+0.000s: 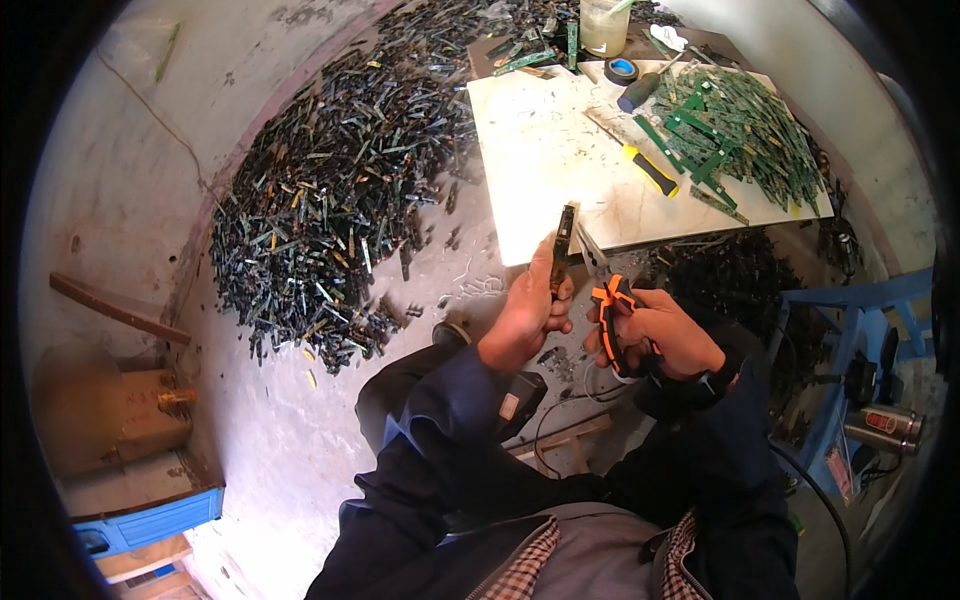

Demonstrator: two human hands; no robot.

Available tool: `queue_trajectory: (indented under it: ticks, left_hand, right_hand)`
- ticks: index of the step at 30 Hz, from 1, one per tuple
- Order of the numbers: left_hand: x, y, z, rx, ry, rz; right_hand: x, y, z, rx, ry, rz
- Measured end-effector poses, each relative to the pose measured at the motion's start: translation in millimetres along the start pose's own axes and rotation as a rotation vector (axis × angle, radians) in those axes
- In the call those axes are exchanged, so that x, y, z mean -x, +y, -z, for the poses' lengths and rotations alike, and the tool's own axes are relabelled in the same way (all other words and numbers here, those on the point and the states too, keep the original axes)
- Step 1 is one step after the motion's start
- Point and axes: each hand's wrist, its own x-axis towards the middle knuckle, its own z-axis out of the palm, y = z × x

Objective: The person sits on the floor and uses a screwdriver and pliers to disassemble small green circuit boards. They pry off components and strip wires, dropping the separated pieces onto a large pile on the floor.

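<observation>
- Orange and black pliers (608,325) sit in the right hand (672,335). Its fingers wrap around the handles, so it is clamped on them. It seems to hold them this way so it can squeeze and point the tips up.
- The left hand (530,308) is closed on a thin dark strip (563,245). It grips the low end, and the top end pokes up past the fingers. Maybe that leaves the top end easy to reach.
- The strip stands up just left of the pliers' tips, by the near edge of the white table top (535,150). I cannot tell if the tips touch it.
- Green strips (775,145) make a pile on the right of the table. Perhaps they lie there to stay apart from the dark heap (330,190) on the floor at the left.
- A tool with a yellow and black handle (655,172) lies beside the pile. Its handle end is nearer the person, which looks handy for grabbing.
- Both hands are close to the table edge, so knuckles could bump it. The most room seems to be over the left part of the white top. A blue stool (860,293) stands on the right, so the right elbow may have less room.
</observation>
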Motion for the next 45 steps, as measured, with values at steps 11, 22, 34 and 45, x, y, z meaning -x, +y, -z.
queue_trajectory:
  ticks: [11, 22, 34, 45]
  left_hand:
    - [2.7, 2.6, -8.0, 0.031, 0.042, -0.046]
    - [-0.8, 2.9, -0.3, 0.027, -0.055, 0.003]
    - [4.0, 8.0, -1.0, 0.049, 0.010, 0.022]
    - [1.8, 7.7, 8.3, 0.104, -0.021, 0.023]
  right_hand:
    - [-11.2, 3.2, 7.6, 0.941, 0.688, 0.349]
    - [-53.6, -27.2, 25.2, 1.356, 1.081, 0.643]
    - [-62.9, -34.3, 54.6, 1.267, 1.258, 0.767]
    - [-63.4, -37.6, 77.1, 1.264, 1.150, 0.472]
